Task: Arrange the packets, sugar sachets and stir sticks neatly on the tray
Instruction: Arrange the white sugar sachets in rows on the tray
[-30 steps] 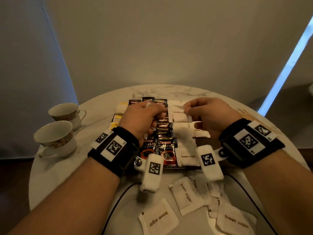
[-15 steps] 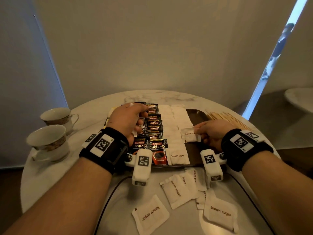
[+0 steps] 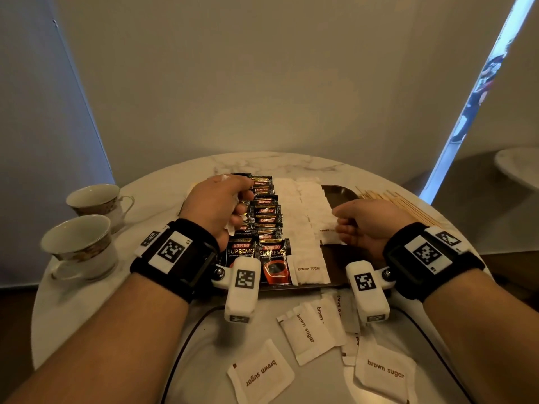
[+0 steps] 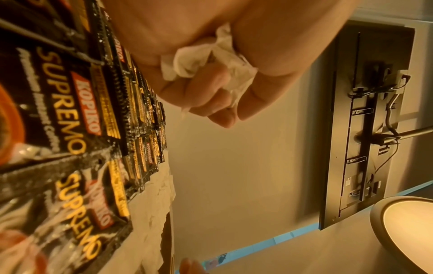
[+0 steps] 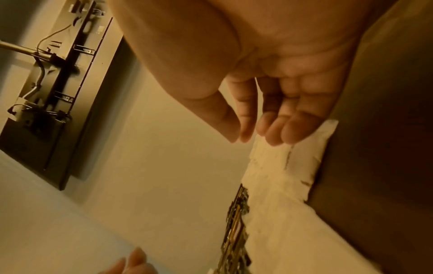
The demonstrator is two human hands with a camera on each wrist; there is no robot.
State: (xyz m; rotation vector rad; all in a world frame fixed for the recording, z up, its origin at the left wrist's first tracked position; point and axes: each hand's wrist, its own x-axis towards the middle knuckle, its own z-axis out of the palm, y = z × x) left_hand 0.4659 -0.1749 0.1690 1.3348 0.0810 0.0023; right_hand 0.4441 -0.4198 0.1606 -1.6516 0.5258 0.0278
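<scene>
Left hand (image 3: 217,206) hovered over the coffee packets (image 3: 267,211) on the tray's (image 3: 339,191) left side, fingers curled round crumpled white sachets (image 4: 206,55), likely stock for feeding the rows. Right hand (image 3: 363,225), fingers loosely extended, touched a sugar sachet (image 3: 328,236) at the near end of the tray's 2nd white column, probably seating it. More sachets (image 3: 309,330) lay on the table (image 3: 87,316) near the tray's front edge; stir sticks (image 3: 408,207) right of the tray.

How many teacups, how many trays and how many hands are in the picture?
Teacups: 2, the far teacup and the near teacup
Trays: 1, the tray
Hands: 2, the left hand gripping crumpled white paper, the right hand touching a sachet
Total: 5
</scene>
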